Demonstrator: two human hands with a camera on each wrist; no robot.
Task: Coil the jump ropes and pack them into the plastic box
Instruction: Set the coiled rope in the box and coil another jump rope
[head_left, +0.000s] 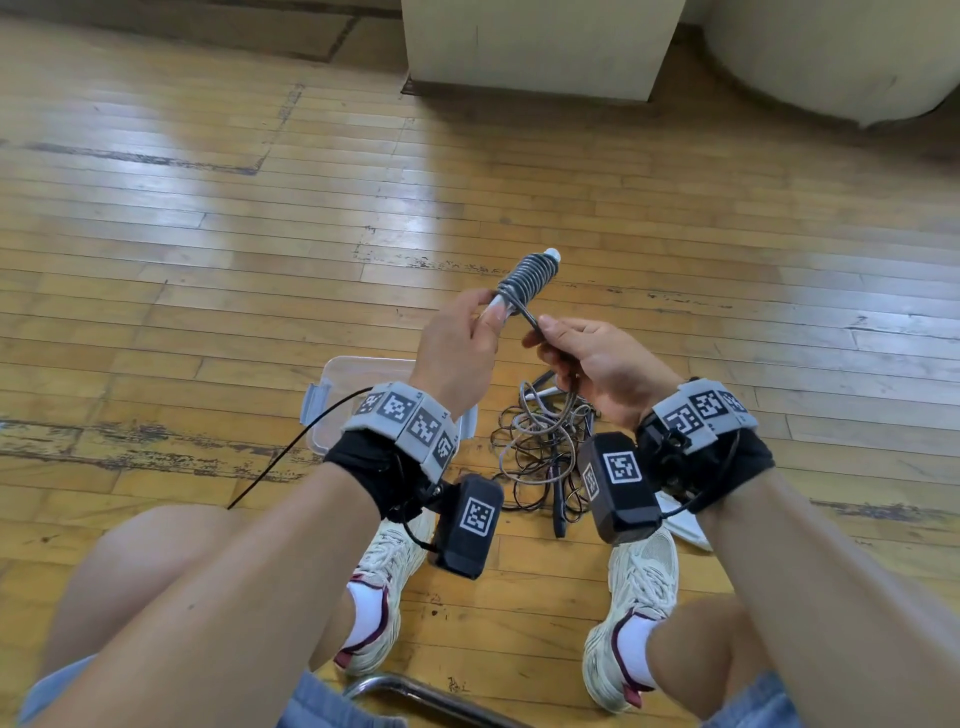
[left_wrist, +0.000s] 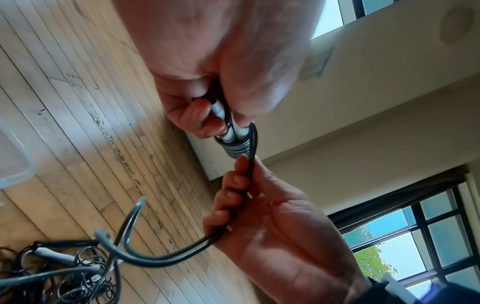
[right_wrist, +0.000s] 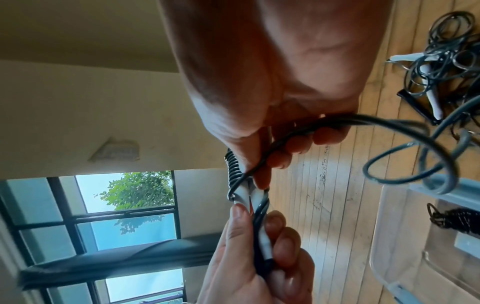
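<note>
My left hand (head_left: 470, 325) grips the two white handles (head_left: 496, 310) of a jump rope, held together and pointing up and away. Dark cord is wound in tight coils (head_left: 530, 278) around their upper part. My right hand (head_left: 566, 345) pinches the free cord (left_wrist: 249, 174) just below the coils; the rest of that cord (right_wrist: 405, 123) loops down toward the floor. A tangled pile of other ropes (head_left: 545, 452) lies on the floor between my feet. The clear plastic box (head_left: 332, 395) sits behind my left wrist; one coiled black rope (right_wrist: 457, 221) lies inside it.
I sit with both knees and white sneakers (head_left: 631, 623) in view on a worn wooden floor (head_left: 208, 234). A beige block (head_left: 535, 47) and a wall base stand farther off. A chair's metal tube (head_left: 431, 699) shows at the bottom edge. Windows (right_wrist: 124, 216) appear in the wrist views.
</note>
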